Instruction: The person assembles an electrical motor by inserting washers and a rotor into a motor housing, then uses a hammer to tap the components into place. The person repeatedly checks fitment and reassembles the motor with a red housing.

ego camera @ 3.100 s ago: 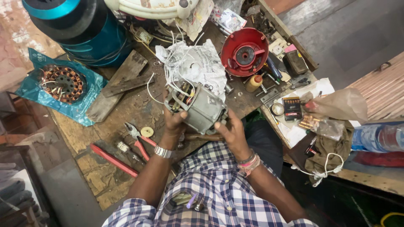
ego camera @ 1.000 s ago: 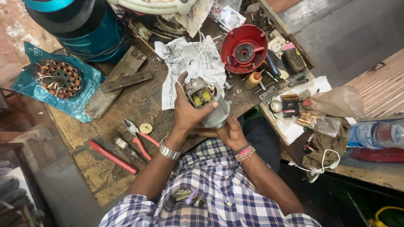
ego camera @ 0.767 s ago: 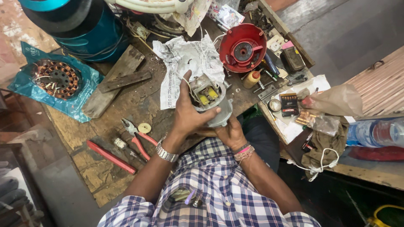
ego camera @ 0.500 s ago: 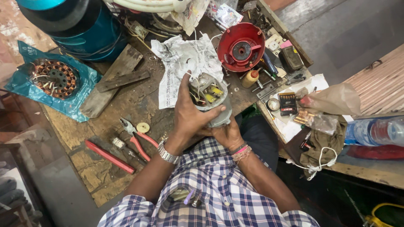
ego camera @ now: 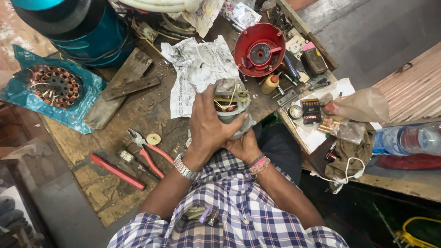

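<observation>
The left hand (ego camera: 209, 126) covers much of the grey motor (ego camera: 232, 108), so its near side cannot be seen. The right hand (ego camera: 243, 147) sits under the motor, and its fingers are hidden. The big blue drum (ego camera: 78, 27) is cut off by the top edge. The water bottle (ego camera: 406, 138) runs off the right edge. The small parts beside the red round cover (ego camera: 259, 48) are too tiny to tell.

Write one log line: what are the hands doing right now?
left hand: grips grey motor from above | right hand: supports it underneath | red-handled pliers: lying on bench
</observation>
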`<state>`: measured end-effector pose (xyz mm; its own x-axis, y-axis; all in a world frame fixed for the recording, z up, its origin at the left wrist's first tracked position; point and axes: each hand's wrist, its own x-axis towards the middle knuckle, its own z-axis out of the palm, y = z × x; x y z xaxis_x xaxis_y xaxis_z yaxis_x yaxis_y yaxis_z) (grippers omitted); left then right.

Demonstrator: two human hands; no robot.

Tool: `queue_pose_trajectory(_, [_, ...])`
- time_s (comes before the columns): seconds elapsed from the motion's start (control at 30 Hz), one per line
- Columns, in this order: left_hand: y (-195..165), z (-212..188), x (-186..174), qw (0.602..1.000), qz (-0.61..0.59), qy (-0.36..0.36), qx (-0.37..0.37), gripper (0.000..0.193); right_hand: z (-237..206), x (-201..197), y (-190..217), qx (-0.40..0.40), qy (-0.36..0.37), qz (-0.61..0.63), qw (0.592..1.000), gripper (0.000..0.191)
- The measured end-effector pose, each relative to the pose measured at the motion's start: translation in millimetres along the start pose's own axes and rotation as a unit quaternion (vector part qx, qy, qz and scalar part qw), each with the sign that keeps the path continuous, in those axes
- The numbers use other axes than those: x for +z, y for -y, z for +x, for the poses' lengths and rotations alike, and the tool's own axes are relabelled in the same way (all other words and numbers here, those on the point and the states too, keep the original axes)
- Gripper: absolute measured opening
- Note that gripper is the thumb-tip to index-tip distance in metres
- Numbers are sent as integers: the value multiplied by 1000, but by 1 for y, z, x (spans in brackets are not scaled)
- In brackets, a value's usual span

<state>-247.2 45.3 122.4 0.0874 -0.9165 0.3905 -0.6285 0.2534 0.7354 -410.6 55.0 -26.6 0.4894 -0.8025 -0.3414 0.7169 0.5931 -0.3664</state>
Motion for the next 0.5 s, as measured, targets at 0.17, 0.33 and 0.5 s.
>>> queue_pose_trajectory(0.17, [-2,3,0,998,61,8,-3,102,0,3,-1,40,-20,-13,999,82])
queue_pose_trajectory(0.33, [-4,8,-1,992,128,10,-15,99,2,3,-3,76,-57,-17,995,76])
queue_pose_trajectory(0.5, [-3,12,-5,988,152,15,-1,96,2,1,-3,97,-99,-37,990,71])
